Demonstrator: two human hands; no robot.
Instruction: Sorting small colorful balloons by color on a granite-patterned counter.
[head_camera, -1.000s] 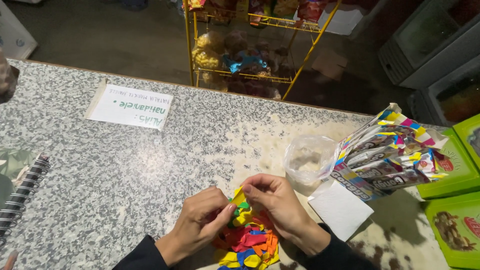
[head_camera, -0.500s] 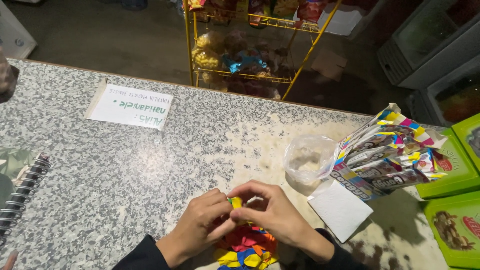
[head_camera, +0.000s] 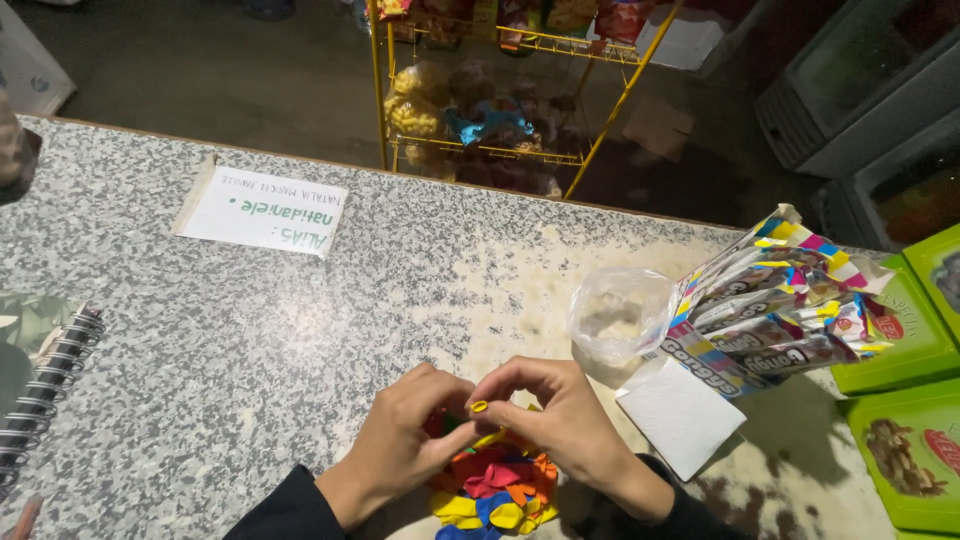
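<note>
Yellow balloon, uninflated: light, soft, stretchy rubber, likely best gripped at rolled neck; pinched between closed fingertips of left hand and right hand above multicoloured balloon pile.

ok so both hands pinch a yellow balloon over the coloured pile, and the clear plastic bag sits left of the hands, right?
Not quite. In the head view the clear plastic bag sits to the right of the hands, beside the striped packets. The rest holds: left hand and right hand pinch the yellow balloon over the coloured pile.
</note>
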